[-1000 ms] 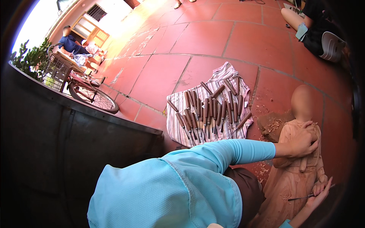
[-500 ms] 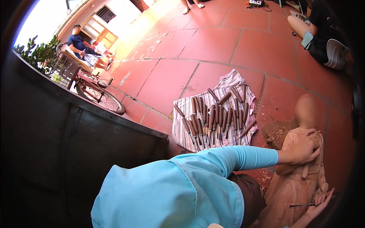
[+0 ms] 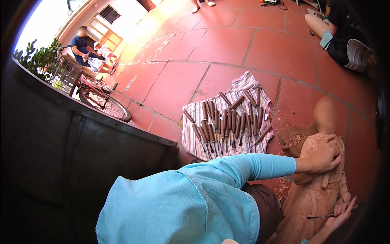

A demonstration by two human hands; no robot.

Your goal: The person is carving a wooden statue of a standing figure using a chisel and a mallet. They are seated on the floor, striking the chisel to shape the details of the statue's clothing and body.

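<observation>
A carved wooden figure [image 3: 315,195] in a long robe lies along my right side, its surface reddish-brown and tool-marked. Across its upper chest my left hand [image 3: 323,157] is closed, fingers curled over the wood near the shoulder. Lower down, beside the figure's carved hands, my right hand [image 3: 338,218] grips a carving chisel [image 3: 319,217]. Its thin dark blade lies over the robe's skirt, and the handle end sticks out past my fingers. My fingers partly hide the handle. A light blue sleeve covers my left arm.
Several wooden-handled chisels [image 3: 231,122] lie on a striped cloth [image 3: 195,112] on the red tiled floor [image 3: 227,46]. Wood shavings [image 3: 298,140] gather by the figure. A dark metal panel [image 3: 89,150] stands at left, with a bicycle [image 3: 103,101] behind. Other people sit farther off.
The whole view has shifted slightly. My left hand stays on the figure's chest; my right hand and the chisel have tilted a little. In the background, a seated person's arm has moved toward a child.
</observation>
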